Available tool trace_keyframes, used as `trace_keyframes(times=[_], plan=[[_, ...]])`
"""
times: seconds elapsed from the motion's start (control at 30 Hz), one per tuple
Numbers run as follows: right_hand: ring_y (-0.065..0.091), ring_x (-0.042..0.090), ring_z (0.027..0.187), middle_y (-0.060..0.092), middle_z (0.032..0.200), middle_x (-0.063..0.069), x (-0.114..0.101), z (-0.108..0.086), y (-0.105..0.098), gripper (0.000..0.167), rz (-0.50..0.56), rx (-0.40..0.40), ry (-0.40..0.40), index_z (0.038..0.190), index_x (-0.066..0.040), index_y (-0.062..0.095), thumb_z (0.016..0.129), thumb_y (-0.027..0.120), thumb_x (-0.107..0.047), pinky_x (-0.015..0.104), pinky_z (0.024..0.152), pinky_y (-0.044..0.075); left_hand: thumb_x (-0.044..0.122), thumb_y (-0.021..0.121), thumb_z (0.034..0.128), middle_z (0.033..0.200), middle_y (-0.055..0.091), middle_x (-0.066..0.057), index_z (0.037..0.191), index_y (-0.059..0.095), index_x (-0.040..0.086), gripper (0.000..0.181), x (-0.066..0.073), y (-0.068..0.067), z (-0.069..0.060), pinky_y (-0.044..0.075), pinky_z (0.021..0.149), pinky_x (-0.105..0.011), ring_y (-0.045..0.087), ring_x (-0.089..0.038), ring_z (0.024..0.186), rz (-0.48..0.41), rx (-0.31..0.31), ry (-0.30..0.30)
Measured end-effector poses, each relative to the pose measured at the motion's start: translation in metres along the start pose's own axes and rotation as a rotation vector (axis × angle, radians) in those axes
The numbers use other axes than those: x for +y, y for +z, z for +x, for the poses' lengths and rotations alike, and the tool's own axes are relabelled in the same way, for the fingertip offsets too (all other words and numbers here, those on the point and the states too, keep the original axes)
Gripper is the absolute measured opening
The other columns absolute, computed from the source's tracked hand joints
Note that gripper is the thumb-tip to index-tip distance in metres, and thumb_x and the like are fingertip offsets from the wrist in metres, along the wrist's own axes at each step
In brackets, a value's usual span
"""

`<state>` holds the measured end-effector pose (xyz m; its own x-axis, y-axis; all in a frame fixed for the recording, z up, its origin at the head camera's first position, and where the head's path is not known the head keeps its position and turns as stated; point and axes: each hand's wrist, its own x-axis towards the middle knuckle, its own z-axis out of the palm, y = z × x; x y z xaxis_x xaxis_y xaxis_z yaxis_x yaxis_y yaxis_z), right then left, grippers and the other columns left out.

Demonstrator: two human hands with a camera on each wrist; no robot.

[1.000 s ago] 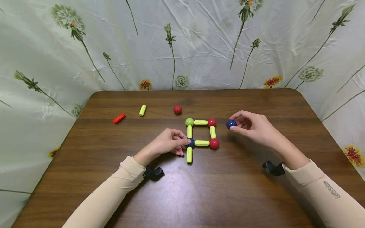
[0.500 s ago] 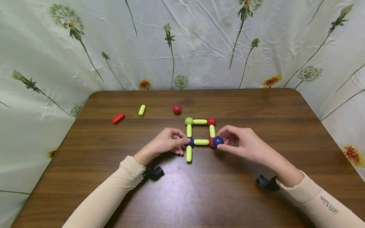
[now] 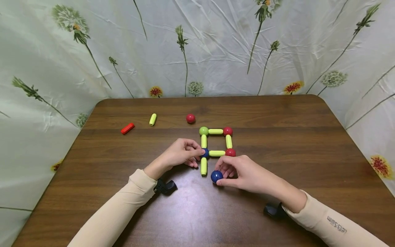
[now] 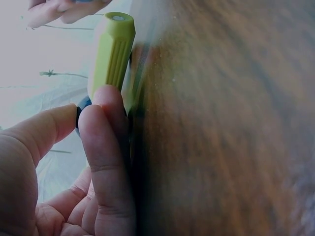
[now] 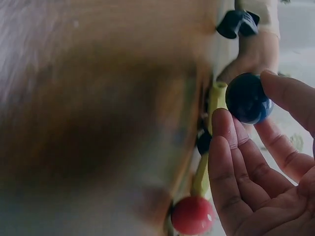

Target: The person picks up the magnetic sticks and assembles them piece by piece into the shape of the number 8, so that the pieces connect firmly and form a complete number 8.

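Now the glossy dark-blue ball (image 3: 217, 177) has swung from the square's right corner round to its near side, pinched between the right hand's (image 3: 239, 173) thumb and fingers. That leaves it just beside the free end of the ribbed yellow-green stick (image 3: 204, 166), apart and seemingly unjoined as yet. The left hand (image 3: 183, 153) pinches the blue corner ball (image 3: 205, 153) at that stick's other end. Farther out, a glossy red ball (image 3: 190, 118) lies on the brown wood-grain table (image 3: 197, 219).

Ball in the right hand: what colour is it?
Dark blue. The ball in the right hand shows best in the head view.
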<state>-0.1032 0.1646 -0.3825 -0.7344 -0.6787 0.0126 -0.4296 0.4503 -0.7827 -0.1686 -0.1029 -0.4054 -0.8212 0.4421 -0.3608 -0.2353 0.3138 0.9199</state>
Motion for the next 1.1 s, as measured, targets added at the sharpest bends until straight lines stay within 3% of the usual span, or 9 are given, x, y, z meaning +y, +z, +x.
trace_keyframes(times=[0.47, 1.1], plan=[[0.068, -0.001, 0.083, 0.074, 0.094, -0.004, -0.003, 0.018, 0.02, 0.026, -0.027, -0.066, -0.048, 0.109, -0.015, 0.066, 0.094, 0.086, -0.022, 0.024, 0.079, 0.063, 0.019, 0.074, 0.103, 0.077, 0.074, -0.003, 0.11, 0.069, 0.0, 0.02, -0.003, -0.002, 0.001, 0.06, 0.058, -0.025, 0.07, -0.011, 0.059, 0.001, 0.0, 0.0], [0.066, -0.004, 0.08, 0.073, 0.09, -0.007, -0.005, 0.026, 0.026, 0.027, -0.108, -0.051, -0.078, 0.11, -0.016, 0.065, 0.095, 0.085, -0.026, 0.021, 0.076, 0.061, 0.019, 0.073, 0.1035, 0.075, 0.073, -0.001, 0.111, 0.069, 0.001, 0.02, 0.0, -0.002, 0.001, 0.06, 0.059, -0.024, 0.07, -0.011, 0.06, 0.004, -0.004, -0.011]])
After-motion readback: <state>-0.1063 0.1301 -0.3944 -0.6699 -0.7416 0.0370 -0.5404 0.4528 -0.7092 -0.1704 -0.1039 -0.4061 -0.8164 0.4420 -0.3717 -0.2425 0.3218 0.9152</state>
